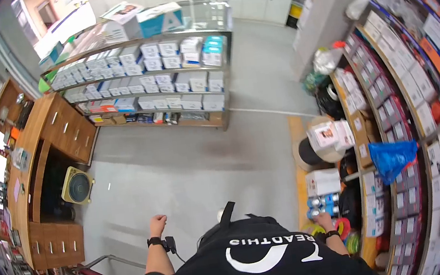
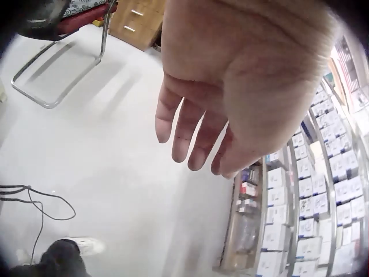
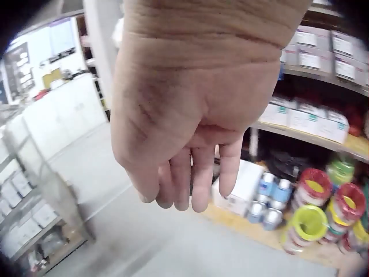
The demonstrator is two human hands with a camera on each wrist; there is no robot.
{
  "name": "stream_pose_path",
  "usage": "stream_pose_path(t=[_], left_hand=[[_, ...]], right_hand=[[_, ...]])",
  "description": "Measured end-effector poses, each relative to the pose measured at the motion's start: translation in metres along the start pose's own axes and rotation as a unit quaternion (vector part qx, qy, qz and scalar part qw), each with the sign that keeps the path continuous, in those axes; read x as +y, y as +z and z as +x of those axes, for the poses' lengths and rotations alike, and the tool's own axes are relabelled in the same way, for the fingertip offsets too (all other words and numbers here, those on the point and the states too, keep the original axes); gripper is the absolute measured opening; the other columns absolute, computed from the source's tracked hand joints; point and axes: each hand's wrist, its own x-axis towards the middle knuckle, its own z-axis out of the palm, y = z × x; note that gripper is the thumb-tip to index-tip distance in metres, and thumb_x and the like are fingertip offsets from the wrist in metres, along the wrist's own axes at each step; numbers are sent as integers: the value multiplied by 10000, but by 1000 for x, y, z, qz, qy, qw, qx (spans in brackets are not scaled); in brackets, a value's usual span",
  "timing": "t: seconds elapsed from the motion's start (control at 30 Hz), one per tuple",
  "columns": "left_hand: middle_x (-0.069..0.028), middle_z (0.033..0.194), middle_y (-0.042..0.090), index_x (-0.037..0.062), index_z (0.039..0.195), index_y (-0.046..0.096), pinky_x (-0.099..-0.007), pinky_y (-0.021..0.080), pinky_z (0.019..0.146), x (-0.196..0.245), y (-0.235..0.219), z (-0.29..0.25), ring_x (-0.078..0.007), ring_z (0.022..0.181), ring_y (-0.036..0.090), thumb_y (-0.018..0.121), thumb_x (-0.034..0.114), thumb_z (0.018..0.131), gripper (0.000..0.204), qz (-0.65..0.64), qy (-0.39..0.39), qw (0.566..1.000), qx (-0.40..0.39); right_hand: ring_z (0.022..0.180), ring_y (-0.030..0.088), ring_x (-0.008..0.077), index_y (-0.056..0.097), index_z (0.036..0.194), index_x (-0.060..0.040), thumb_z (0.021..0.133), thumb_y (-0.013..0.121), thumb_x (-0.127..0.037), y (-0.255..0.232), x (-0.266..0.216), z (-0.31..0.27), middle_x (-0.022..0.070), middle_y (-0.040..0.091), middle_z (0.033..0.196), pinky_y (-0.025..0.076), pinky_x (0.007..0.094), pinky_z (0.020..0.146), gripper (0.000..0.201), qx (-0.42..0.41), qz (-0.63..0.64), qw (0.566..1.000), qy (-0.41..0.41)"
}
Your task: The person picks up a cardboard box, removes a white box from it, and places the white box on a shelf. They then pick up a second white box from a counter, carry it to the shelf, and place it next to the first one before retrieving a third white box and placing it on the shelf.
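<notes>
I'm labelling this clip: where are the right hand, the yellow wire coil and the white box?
right hand [image 3: 190, 133], right wrist view, its back.
yellow wire coil [image 3: 308, 223], right wrist view, top face.
white box [image 3: 245, 182], right wrist view, its side.

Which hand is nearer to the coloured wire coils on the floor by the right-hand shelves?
Right. The right hand hangs just above the wire coils, fingers relaxed and holding nothing. The left hand is raised on the person's other side over bare floor, far from the coils.

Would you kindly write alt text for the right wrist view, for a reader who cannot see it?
The person's right hand hangs empty with fingers relaxed and pointing down, above a low shelf of wire coils in red, green and yellow. Beside them stand blue cans and a white box, with boxed stock on the shelves behind.
</notes>
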Motion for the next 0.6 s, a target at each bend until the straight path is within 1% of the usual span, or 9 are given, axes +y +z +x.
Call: stream_pose_path(t=[0.03,0.07,0.1,0.23,0.3,0.37,0.4,0.53,0.6], left_hand=[[-54,725,636,20,855,651,-268,461,553,6,-15,0,-128,636,589,619,223,762,225,-20,9,999,41],[-81,711,643,-7,856,657,-284,470,596,15,-28,-5,-142,620,586,622,213,762,242,-37,17,996,82],[-81,711,643,-7,856,657,-284,470,596,24,-42,-5,-142,620,586,622,213,762,242,-40,11,995,92],[-83,687,640,-6,807,661,-279,455,613,75,-74,10,-136,648,581,632,248,762,260,-55,22,989,137],[-82,675,636,-6,783,662,-279,449,614,98,-82,26,-131,649,572,636,266,764,273,-60,29,986,153],[-47,717,641,11,784,667,-251,459,632,121,-93,49,-114,666,568,640,281,782,272,-71,75,987,120],[-47,717,641,11,784,667,-251,459,632,141,-104,59,-114,666,568,640,281,782,272,-72,71,986,133],[-66,724,648,6,782,668,-262,461,647,220,-156,97,-123,677,581,629,289,799,286,-53,113,988,96],[-76,725,650,9,772,667,-274,462,641,252,-186,116,-135,687,592,624,297,800,293,-39,130,986,101]], right_hand=[[557,611,252,646,651,3,677,634,-280,-15,-66,10,164,612,596,483,374,563,285,-19,-30,998,-43],[575,619,269,655,664,-13,686,626,-308,1,-79,47,163,611,598,488,377,578,297,-18,-10,997,-69],[656,631,297,667,723,-32,713,613,-333,-8,-141,51,168,628,664,491,394,630,305,-40,-121,987,-100],[771,623,320,669,806,-43,746,599,-344,8,-307,82,170,644,789,483,412,702,315,-112,-187,955,-201],[803,616,326,676,816,-66,754,596,-340,27,-361,104,158,647,808,484,412,720,292,-163,-218,924,-270],[801,616,323,678,826,-80,756,598,-339,46,-415,121,151,647,814,486,414,720,280,-186,-262,894,-312],[800,615,320,680,837,-94,758,600,-338,55,-447,125,144,648,820,487,415,720,269,-200,-302,866,-346],[795,616,310,677,864,-118,767,599,-329,97,-557,151,125,650,840,490,418,713,244,-214,-345,815,-413],[761,606,314,650,811,-89,761,602,-305,118,-617,161,121,636,789,488,423,673,227,-206,-309,766,-524]])
